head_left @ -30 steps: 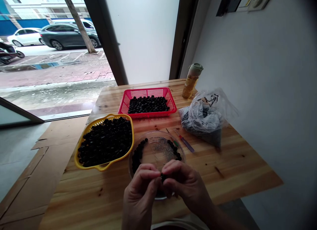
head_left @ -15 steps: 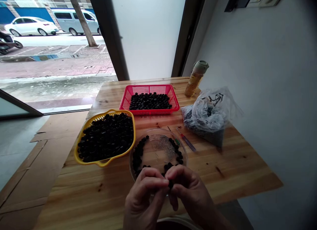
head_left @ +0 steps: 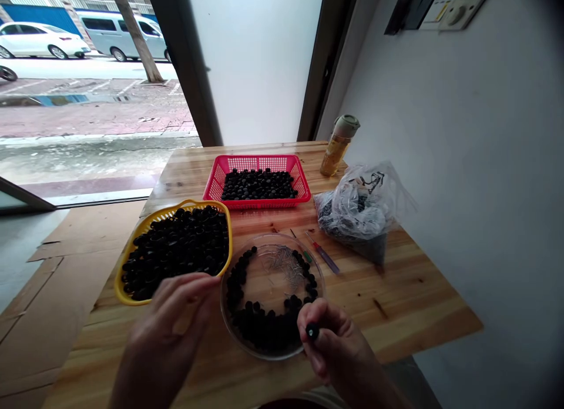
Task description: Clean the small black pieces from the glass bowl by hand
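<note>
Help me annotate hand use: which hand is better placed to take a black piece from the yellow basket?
Left, probably: the left hand is by the near edge of the yellow basket, seemingly holding nothing. The right hand, farther off, pinches a small black piece.

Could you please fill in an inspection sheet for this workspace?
Surface: wooden table, grain visible.
Work items: clear round dish with black pieces and silvery pins; yellow basket and red basket, both holding black pieces.
Clutter: purple-handled screwdriver, green-handled tool, plastic bag, bottle.
Hands: right hand pinches one black piece; left hand open near the yellow basket.
Cables: nothing seen.
Surroundings: white wall; outside, white car and van.
</note>
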A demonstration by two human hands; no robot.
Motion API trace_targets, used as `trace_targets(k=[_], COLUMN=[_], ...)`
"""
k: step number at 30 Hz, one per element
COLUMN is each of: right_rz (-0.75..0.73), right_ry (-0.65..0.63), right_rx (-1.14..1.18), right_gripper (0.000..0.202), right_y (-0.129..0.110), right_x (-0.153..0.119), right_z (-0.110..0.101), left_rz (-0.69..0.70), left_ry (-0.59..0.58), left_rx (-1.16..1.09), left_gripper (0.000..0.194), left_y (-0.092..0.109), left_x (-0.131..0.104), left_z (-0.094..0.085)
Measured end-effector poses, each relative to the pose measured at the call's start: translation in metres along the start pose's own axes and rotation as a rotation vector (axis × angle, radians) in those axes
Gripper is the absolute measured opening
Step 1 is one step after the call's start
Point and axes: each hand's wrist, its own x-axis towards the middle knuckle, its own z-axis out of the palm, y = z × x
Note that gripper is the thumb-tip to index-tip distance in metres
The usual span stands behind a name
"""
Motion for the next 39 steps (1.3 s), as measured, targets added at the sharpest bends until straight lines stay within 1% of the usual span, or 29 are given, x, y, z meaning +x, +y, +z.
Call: trace_targets(k=[1,3,5,6,7,9,10,11,13,15,16,19,22,24,26,29,33,34,36,38,39], right_rz=[-0.007,-0.023,-0.039,-0.034,-0.033,-0.045,-0.053,-0.066,-0.095,-0.122,-0.143,-0.214,-0.318,-0.378,-0.408,-0.392,-0.31,-0.292,-0.261,-0.232,-0.219], right_ry=[-0.005,-0.014,-0.03,-0.036,-0.041,-0.042,-0.037,-0.032,-0.021,-0.009,-0.004,0.027,0.075,0.1,0.112,0.115,0.103,0.092,0.065,0.074,0.098], right_rx=[0.009,0.025,0.035,0.029,0.02,-0.006,-0.025,-0.046,-0.097,-0.147,-0.166,-0.219,-0.278,-0.312,-0.341,-0.357,-0.302,-0.282,-0.253,-0.251,-0.26], right_gripper=[0.009,0.008,0.008,0.008,0.009,0.01,0.01,0.011,0.012,0.012,0.012,0.012,0.014,0.013,0.013,0.014,0.012,0.011,0.012,0.01,0.008], right_y=[0.001,0.002,0.003,0.003,0.002,0.001,0.002,0.002,0.004,0.007,0.009,0.014,0.018,0.02,0.021,0.021,0.022,0.023,0.023,0.023,0.023], right_x=[0.001,0.002,0.004,0.004,0.005,0.006,0.006,0.006,0.006,0.005,0.005,0.004,0.003,0.002,0.001,-0.001,-0.004,-0.005,-0.008,-0.011,-0.012], right_z=[-0.002,-0.004,-0.006,-0.006,-0.006,-0.004,-0.003,-0.002,-0.001,0.001,0.001,0.005,0.011,0.015,0.018,0.018,0.011,0.009,0.005,0.004,0.004], left_rz=[0.033,0.046,0.028,0.018,0.01,0.006,0.006,0.016,0.022,-0.033,-0.055,-0.179,-0.253,-0.266,-0.266,-0.268,-0.314,-0.354,-0.496,-0.663,-0.721], left_ry=[-0.006,-0.027,-0.066,-0.079,-0.08,-0.069,-0.07,-0.097,-0.188,-0.234,-0.231,-0.196,-0.184,-0.178,-0.174,-0.191,-0.271,-0.287,-0.352,-0.453,-0.489], left_rx=[0.11,0.281,0.365,0.374,0.359,0.261,0.182,0.085,-0.091,-0.233,-0.295,-0.428,-0.507,-0.515,-0.503,-0.505,-0.577,-0.626,-0.799,-1.032,-1.13], left_gripper=[0.018,0.026,0.032,0.033,0.033,0.027,0.022,0.016,0.01,0.012,0.011,0.004,0.005,0.007,0.009,0.012,0.012,0.009,0.004,0.015,0.022], left_y=[-0.014,-0.039,-0.054,-0.056,-0.054,-0.038,-0.024,-0.009,0.023,0.051,0.061,0.08,0.086,0.087,0.087,0.084,0.079,0.078,0.078,0.078,0.078], left_x=[0.007,0.019,0.026,0.027,0.027,0.022,0.017,0.011,0.0,-0.011,-0.014,-0.021,-0.024,-0.024,-0.025,-0.025,-0.025,-0.025,-0.024,-0.024,-0.023], left_z=[-0.007,-0.018,-0.025,-0.027,-0.027,-0.023,-0.019,-0.013,0.001,0.018,0.025,0.043,0.049,0.05,0.049,0.047,0.045,0.045,0.043,0.042,0.041])
